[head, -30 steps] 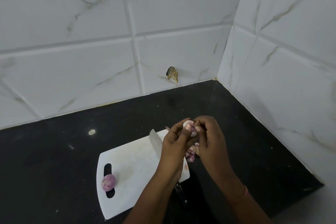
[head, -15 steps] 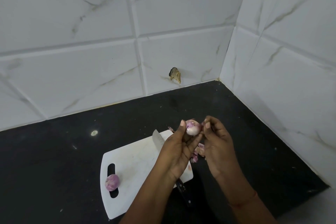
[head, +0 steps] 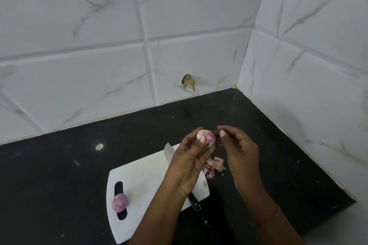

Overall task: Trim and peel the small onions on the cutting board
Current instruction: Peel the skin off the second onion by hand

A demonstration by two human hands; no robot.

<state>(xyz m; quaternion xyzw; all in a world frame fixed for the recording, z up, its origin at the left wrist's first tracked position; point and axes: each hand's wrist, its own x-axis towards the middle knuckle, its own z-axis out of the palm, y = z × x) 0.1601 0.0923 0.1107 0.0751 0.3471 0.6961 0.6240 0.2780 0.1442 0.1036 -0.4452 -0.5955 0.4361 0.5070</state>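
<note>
right hand (head: pixel 238 149) just pulled off small pale-purple onion (head: pixel 206 137), fingers pinched on what looks like skin strip; left hand (head: pixel 192 157) fingers clamped round onion, above far edge of white plastic cutting board (head: pixel 143 177). mostly peeled i'd say, second purple onion (head: pixel 119 202) waiting near-left

The onion (head: pixel 207 138) in the left grip (head: pixel 191 163) is pale pink-white, the onion below-left (head: pixel 119 202) streaked purple, the cutting board (head: pixel 143 181) white, the table (head: pixel 59 165) speckled black.
</note>
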